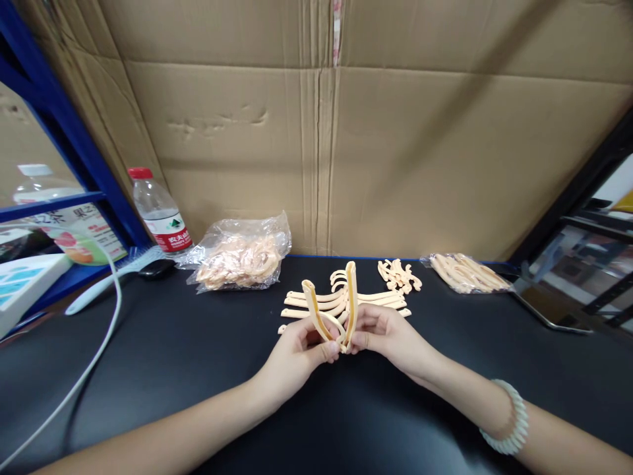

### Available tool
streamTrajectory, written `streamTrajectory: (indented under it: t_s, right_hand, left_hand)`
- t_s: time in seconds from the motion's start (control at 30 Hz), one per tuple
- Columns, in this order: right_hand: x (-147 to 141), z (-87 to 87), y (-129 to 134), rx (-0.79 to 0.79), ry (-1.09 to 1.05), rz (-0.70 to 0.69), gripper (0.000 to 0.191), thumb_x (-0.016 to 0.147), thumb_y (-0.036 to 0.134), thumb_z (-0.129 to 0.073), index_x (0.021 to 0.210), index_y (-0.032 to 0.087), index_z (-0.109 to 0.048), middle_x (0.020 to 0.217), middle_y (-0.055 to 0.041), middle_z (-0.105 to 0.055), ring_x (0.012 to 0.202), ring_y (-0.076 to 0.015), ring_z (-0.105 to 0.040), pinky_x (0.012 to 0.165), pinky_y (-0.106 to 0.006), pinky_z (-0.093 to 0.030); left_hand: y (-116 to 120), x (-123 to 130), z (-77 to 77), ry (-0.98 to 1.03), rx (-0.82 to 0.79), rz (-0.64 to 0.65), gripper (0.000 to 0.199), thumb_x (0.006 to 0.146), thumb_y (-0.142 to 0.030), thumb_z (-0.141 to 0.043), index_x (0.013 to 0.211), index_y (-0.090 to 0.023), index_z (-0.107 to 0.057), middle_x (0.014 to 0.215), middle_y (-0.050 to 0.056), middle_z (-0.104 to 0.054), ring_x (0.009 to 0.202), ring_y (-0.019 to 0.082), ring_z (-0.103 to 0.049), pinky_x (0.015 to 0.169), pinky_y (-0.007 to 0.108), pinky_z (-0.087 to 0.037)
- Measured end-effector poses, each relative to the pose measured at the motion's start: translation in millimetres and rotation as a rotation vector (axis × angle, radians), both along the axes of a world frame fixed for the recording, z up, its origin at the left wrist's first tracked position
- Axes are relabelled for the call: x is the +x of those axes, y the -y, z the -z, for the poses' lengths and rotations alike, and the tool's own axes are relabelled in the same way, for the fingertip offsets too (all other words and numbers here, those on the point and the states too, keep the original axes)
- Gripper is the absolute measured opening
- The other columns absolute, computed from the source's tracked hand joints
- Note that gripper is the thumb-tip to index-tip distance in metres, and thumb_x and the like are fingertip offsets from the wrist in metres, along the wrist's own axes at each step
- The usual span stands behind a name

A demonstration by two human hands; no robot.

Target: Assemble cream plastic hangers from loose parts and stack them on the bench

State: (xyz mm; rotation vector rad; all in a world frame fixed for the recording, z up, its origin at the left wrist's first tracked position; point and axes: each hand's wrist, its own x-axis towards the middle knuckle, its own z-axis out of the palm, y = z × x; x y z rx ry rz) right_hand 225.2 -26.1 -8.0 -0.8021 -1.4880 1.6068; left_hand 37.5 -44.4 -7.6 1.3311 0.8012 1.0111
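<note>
My left hand [295, 348] pinches one cream plastic hanger arm [314, 309] near its lower end. In my right hand [390, 335] is a second, similar hanger arm [352, 295], gripped low between thumb and fingers. The two arms rise in a V, and their lower ends meet between my fingertips. A curved cream piece, seemingly a hanger hook, shows between them; my fingers partly hide the joint. Just behind my hands, several cream hangers [388, 301] lie spread in a stack on the black table [316, 422], their hooks pointing to the back.
Loose cream hooks [398, 276] lie at the back, right of the stack. A clear bag of curved pieces [240, 257] sits back left, beside a red-capped bottle [163, 214]. A bag of hanger arms [469, 272] and a phone-like slab [548, 309] are right. A white cable [111, 330] crosses the left.
</note>
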Motion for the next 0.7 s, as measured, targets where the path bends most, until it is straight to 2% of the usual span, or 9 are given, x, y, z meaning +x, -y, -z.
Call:
streamTrajectory:
  t_s: [0.23, 0.43, 0.7]
  right_hand:
    - [-4.7, 0.5, 2.4, 0.085, -0.029, 0.008, 0.024, 0.069, 0.03, -0.079, 0.076, 0.016, -0.061, 0.069, -0.0009, -0.068, 0.063, -0.013, -0.064, 0.065, -0.026, -0.052]
    - [-9.9, 1.0, 11.2, 0.208, 0.051, 0.115, 0.014, 0.072, 0.021, -0.074, 0.075, 0.017, -0.06, 0.07, 0.0003, -0.067, 0.065, -0.0131, -0.065, 0.065, -0.024, -0.052]
    - [-17.1, 2.0, 19.6, 0.31, 0.122, 0.246, 0.014, 0.074, 0.024, -0.072, 0.074, 0.017, -0.059, 0.071, -0.0014, -0.066, 0.067, -0.0158, -0.066, 0.066, -0.027, -0.053]
  left_hand:
    - [4.5, 3.6, -0.6, 0.032, -0.005, -0.066, 0.013, 0.069, -0.021, -0.071, 0.07, -0.014, -0.06, 0.068, 0.0, -0.062, 0.063, 0.013, -0.054, 0.06, 0.024, -0.044]
    - [7.7, 6.0, 0.0, 0.08, -0.048, -0.149, 0.015, 0.065, -0.019, -0.072, 0.07, -0.015, -0.058, 0.067, -0.001, -0.062, 0.056, 0.011, -0.054, 0.056, 0.023, -0.045]
    - [7.7, 8.6, 1.8, 0.121, -0.089, -0.248, 0.022, 0.06, -0.024, -0.075, 0.068, -0.014, -0.057, 0.061, -0.002, -0.062, 0.051, 0.011, -0.056, 0.052, 0.023, -0.046]
